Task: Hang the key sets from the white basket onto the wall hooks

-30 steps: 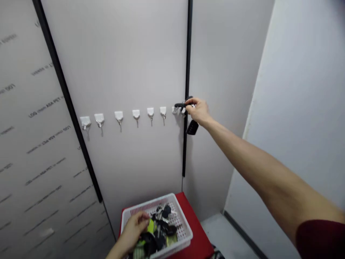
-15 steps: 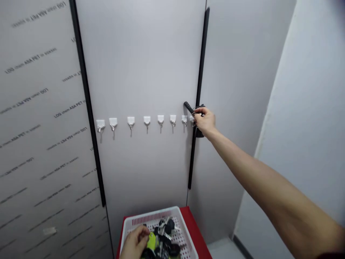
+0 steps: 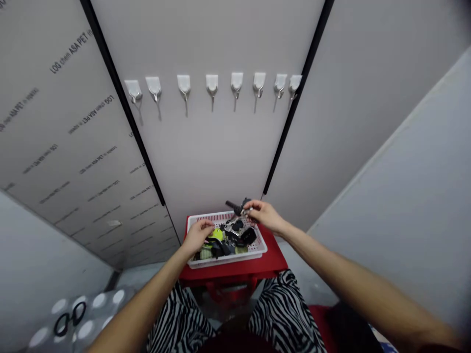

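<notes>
A white basket full of keys and fobs sits on a red stool below me. My right hand is over the basket's far right corner, pinched on a bunch of black keys with a black fob hanging below it. My left hand rests curled at the basket's left side, its fingers pressed on a yellow-green key tag. Above, a row of several white wall hooks hangs empty on the grey panel.
Grey wall panels with black vertical strips stand behind the stool. My zebra-striped trouser legs flank the stool. A pair of black scissors lies on a dotted surface at lower left. A white wall closes in on the right.
My right hand came down from the rightmost wall hook to the basket, bringing the black key bunch with it. The view tilted downward. My left hand stayed in the basket.
</notes>
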Available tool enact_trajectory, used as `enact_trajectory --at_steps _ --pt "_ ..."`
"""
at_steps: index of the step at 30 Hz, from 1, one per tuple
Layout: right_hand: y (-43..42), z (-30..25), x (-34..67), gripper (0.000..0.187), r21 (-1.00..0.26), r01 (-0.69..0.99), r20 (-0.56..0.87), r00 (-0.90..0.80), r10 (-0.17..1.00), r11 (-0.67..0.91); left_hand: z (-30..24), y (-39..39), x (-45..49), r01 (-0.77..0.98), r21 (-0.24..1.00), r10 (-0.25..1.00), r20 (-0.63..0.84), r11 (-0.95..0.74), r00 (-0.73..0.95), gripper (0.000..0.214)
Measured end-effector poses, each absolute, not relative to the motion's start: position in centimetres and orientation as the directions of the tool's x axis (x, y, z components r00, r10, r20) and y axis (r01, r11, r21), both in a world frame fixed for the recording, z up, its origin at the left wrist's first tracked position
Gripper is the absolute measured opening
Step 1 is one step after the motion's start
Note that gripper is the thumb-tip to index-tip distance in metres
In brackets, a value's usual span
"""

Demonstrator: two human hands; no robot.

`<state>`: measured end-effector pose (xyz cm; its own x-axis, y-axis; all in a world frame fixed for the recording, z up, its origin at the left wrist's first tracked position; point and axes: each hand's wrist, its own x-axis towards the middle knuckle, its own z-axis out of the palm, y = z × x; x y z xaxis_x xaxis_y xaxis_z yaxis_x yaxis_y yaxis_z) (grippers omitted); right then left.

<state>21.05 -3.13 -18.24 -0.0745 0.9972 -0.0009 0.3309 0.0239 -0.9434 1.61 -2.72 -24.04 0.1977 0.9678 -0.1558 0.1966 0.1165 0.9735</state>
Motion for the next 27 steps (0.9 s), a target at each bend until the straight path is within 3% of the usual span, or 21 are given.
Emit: enact_trajectory --at_steps 3,6,9,11,15,19,27 --pt "-3.4 -21.3 21.1 0.007 -0.771 0.603 0.080 -0.227 0.971 0.205 -23.6 -2.6 1.6 0.157 0.978 0.964 -0.167 0.136 0.209 0.012" --pt "-2.4 -20.4 21.0 0.008 -0.660 0.672 0.121 -0.345 0.931 0.335 -21.7 -2.2 1.8 0.127 0.985 0.964 -0.139 0.113 0.227 0.012" --pt "-1.0 -16.2 19.6 0.027 -0.807 0.504 0.186 -0.279 0.942 0.308 -17.7 -1.0 2.1 0.080 0.991 0.946 -0.123 0.103 0.301 0.032" --pt "-0.2 -12.8 18.0 0.043 -0.937 0.253 0.177 -0.249 0.952 0.241 -14.2 -0.2 2.6 0.024 0.995 0.922 -0.098 0.096 0.375 0.048" --pt "0.3 -7.9 15.3 0.053 -0.991 -0.099 0.125 -0.400 0.908 0.092 -8.5 0.2 3.3 -0.091 0.996 0.874 0.051 -0.008 0.484 0.056" --pt "-0.2 -6.9 14.4 0.054 -0.984 -0.177 0.105 -0.514 0.852 0.014 -7.0 -1.0 3.0 -0.027 0.999 0.862 0.041 -0.031 0.506 0.057" --pt "-0.9 -8.0 13.8 0.052 -0.992 -0.122 0.052 -0.538 0.841 -0.016 -8.5 -1.7 2.2 0.019 1.000 0.859 -0.011 0.002 0.512 0.058"
